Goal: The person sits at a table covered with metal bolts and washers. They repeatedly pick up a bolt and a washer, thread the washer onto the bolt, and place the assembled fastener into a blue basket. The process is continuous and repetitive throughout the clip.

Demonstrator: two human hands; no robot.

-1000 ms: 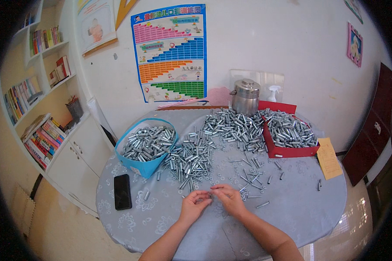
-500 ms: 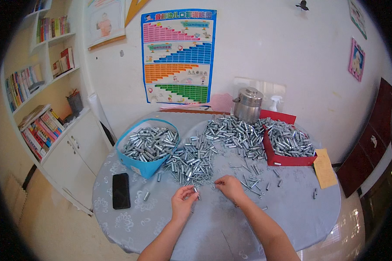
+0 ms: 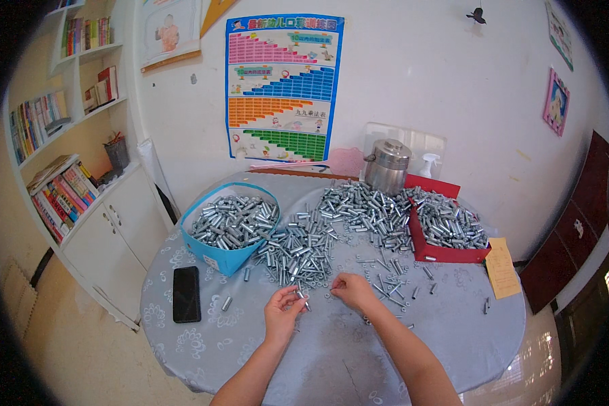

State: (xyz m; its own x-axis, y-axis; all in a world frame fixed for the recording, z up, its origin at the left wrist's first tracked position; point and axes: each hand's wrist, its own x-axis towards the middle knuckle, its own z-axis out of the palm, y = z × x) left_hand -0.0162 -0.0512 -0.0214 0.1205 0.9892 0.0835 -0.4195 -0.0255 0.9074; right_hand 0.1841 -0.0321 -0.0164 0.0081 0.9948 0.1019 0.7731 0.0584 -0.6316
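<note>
My left hand [image 3: 284,313] is closed in a pinch around a silver expansion bolt [image 3: 303,299], which tilts down to the right between thumb and fingers. Just to the right, my right hand [image 3: 350,292] has its fingertips pressed together near the tabletop; whatever they hold is too small or hidden to make out. Small washers [image 3: 328,296] lie by those fingertips. Beyond both hands spreads a pile of silver bolts and metal sleeves [image 3: 298,254]. Loose long screws [image 3: 389,291] are scattered right of my right hand.
A blue bin [image 3: 216,260] full of metal sleeves stands left, a black phone [image 3: 187,294] nearer me. At the right are a filled red box [image 3: 446,253] and a yellow paper slip [image 3: 502,267]. A steel pot [image 3: 388,166] and a white spray bottle [image 3: 427,164] stand at the back.
My left hand has turned slightly, so the bolt now points more down and right. My right hand has shifted a little left, toward the left hand. The view has tipped slightly.
</note>
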